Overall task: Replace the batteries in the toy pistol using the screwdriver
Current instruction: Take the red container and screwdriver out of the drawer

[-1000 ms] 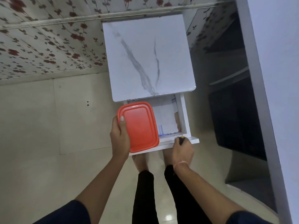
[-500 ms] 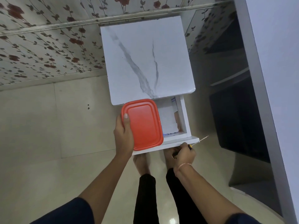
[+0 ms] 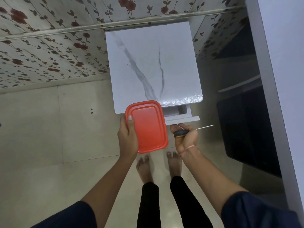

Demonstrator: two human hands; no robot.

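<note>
Head view: left hand gripped a red-lidded box; at its 3 o'clock, right hand clutched a screwdriver, shaft pointing to 3 o'clock.

Left sleeve: dark navy cloth, ends near the elbow, left of the black trousers.
Right sleeve: same dark navy, right of the trousers.
Trousers: black, close-fitting, with narrow legs.
Feet: bare, just beyond the trouser ends.
Right hand: bare; thin pinkish thread round the wrist, beyond the trousers' right leg.
Left hand: bare, short thumbnail.
</note>
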